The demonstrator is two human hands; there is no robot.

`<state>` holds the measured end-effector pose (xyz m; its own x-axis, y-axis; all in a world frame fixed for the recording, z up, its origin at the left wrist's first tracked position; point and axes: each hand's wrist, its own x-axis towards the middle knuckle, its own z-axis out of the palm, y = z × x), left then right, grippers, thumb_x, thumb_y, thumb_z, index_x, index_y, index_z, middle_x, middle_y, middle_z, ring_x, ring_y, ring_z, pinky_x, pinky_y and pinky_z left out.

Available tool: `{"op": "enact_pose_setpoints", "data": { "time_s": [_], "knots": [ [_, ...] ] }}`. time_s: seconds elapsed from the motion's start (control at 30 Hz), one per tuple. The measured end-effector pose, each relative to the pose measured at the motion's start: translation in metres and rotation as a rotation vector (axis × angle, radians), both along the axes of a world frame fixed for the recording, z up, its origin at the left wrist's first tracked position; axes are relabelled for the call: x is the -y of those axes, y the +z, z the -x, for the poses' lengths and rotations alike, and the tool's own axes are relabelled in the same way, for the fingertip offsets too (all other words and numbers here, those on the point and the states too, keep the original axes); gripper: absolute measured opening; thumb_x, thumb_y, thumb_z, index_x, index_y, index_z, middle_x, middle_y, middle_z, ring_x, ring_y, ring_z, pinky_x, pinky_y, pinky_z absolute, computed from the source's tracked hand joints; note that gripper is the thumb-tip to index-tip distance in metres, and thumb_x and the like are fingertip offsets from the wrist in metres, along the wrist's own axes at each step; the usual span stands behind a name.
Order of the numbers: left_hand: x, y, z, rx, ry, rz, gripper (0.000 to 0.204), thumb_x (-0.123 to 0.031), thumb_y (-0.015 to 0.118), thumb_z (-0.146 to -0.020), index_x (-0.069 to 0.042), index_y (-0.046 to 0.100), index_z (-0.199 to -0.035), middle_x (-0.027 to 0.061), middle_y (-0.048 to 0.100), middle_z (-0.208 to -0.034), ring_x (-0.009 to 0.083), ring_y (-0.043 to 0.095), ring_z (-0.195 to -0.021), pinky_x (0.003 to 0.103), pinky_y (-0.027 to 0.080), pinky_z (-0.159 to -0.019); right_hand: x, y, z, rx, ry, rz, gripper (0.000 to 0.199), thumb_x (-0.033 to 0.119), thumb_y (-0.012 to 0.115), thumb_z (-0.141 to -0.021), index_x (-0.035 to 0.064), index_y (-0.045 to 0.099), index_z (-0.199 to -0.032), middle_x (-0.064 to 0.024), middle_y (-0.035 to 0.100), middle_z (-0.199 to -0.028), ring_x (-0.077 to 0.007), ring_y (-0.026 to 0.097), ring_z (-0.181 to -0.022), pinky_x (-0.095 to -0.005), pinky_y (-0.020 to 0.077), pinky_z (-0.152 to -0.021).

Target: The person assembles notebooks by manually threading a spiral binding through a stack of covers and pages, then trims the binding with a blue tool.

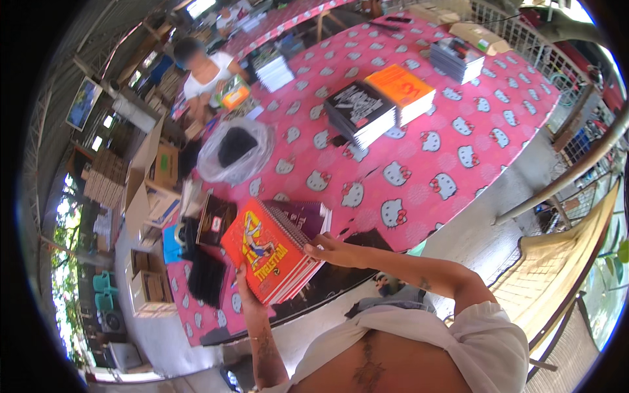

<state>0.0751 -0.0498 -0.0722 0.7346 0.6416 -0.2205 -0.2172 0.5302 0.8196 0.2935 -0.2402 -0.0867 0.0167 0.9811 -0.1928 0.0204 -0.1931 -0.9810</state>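
Note:
A stack of red spiral notebooks (262,252) with yellow cover art is tilted between my hands over the near table edge. My left hand (250,291) grips the lower left side of the stack, thumb up along the edge. At the stack's right side, by the spiral binding, my right hand (326,251) has its fingers bent on the edge. Just behind the stack lie purple spiral notebooks (306,216), partly covered by it. A dark box with a white label (215,221) and a bundle of black strips (207,278) lie to the left.
Stacks of black notebooks (360,108) and orange notebooks (403,88) stand farther back on the pink patterned tablecloth (314,180). A clear plastic bag (213,164) with black contents sits left. A co-worker (206,75) handles a notebook across the table. Cardboard boxes (154,203) stand at the left.

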Motion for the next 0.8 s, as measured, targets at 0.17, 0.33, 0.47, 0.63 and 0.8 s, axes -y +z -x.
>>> {"op": "enact_pose_setpoints", "data": {
  "time_s": [0.17,0.33,0.47,0.63,0.8],
  "knots": [
    [0.019,0.027,-0.012,-0.007,-0.070,0.033,0.069,-0.040,0.069,-0.084,-0.005,0.044,-0.139,0.0122,0.058,-0.130,0.0281,0.060,-0.114,0.044,0.051,-0.094,0.005,-0.019,0.052,0.010,-0.349,-0.039,0.098,0.073,0.054,-0.083,-0.0118,0.034,-0.128,-0.0288,0.038,-0.115,-0.0401,0.040,-0.114,-0.0449,0.0362,-0.101],
    [0.046,0.046,0.016,-0.157,0.082,-0.181,0.073,-0.041,0.068,-0.083,-0.005,0.042,-0.141,0.0122,0.055,-0.134,0.0296,0.056,-0.119,0.045,0.048,-0.098,0.033,0.005,0.058,0.098,-0.266,-0.039,0.108,0.063,0.070,-0.077,-0.0119,0.021,-0.136,-0.0316,0.036,-0.120,-0.0444,0.041,-0.122,-0.0474,0.0390,-0.102],
    [0.091,0.070,-0.018,0.061,0.019,-0.061,0.077,-0.040,0.069,-0.081,-0.006,0.038,-0.144,0.0136,0.052,-0.137,0.0310,0.055,-0.121,0.045,0.048,-0.100,0.076,0.037,0.007,-0.351,-0.228,-0.197,0.101,0.060,0.073,-0.078,-0.0036,0.024,-0.140,-0.0258,0.035,-0.138,-0.0343,0.036,-0.132,-0.0449,0.0350,-0.107],
    [0.137,0.038,-0.100,-0.010,-0.095,0.058,0.073,-0.034,0.068,-0.082,-0.008,0.038,-0.142,0.0142,0.052,-0.134,0.0301,0.055,-0.121,0.045,0.048,-0.100,0.158,0.071,-0.074,-0.137,-0.294,-0.214,0.104,0.049,0.070,-0.082,0.0015,0.010,-0.153,-0.0257,0.024,-0.152,-0.0349,0.025,-0.142,-0.0444,0.0245,-0.116],
    [0.217,-0.012,-0.242,0.110,-0.334,0.101,0.068,-0.026,0.067,-0.084,-0.007,0.034,-0.141,0.0141,0.049,-0.132,0.0287,0.055,-0.120,0.045,0.052,-0.094,0.264,0.023,-0.146,-0.328,-0.633,0.052,0.101,0.041,0.070,-0.078,0.0094,0.014,-0.155,-0.0190,0.028,-0.153,-0.0303,0.023,-0.144,-0.0464,0.0206,-0.117]
  ]
}}
